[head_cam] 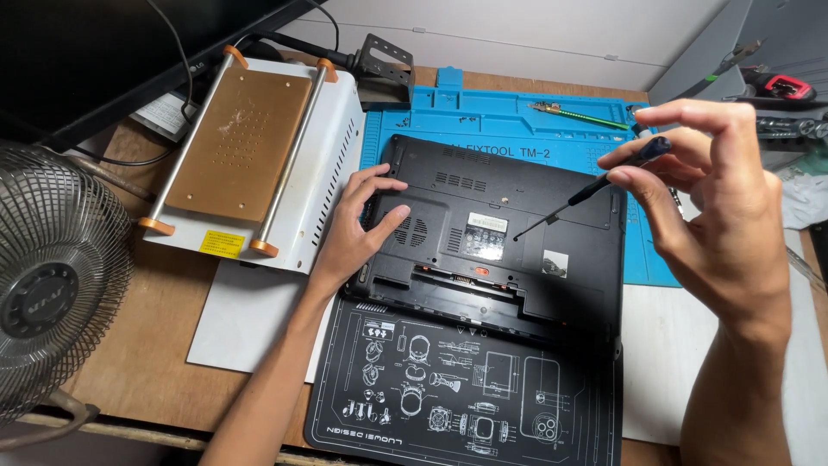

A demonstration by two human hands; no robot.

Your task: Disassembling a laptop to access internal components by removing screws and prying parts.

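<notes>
Laptop (509, 233) is lying upside down, base panel facing up, partly on the blue mat (483, 116) and partly on the black printed mat (431, 406), all on the wooden bench (147, 345).

Left hand (362, 229) is resting on the laptop's left edge, fingers (379, 185) spread and pressing down on the base by the round vent. Grip is open, palm down, clamped on nothing.

Right hand (707, 198) is hovering above the laptop's right side, pinching a slim black screwdriver (586, 194) by its top end between thumb and fingertips. The shaft is slanting down and left, tip sitting at or just over the base panel near the label in the middle; can't tell whether it's actually touching.

Left of the laptop: a white box-shaped machine (323, 164) with a flat brown top plate and two metal bars is sitting just beside it. Further left, a wire-caged fan (52, 276) is standing at the bench edge. Behind the laptop, a small green-handled tool (578, 114) is lying on the blue mat. A dark monitor (103, 52) is leaning over the far left corner.
</notes>
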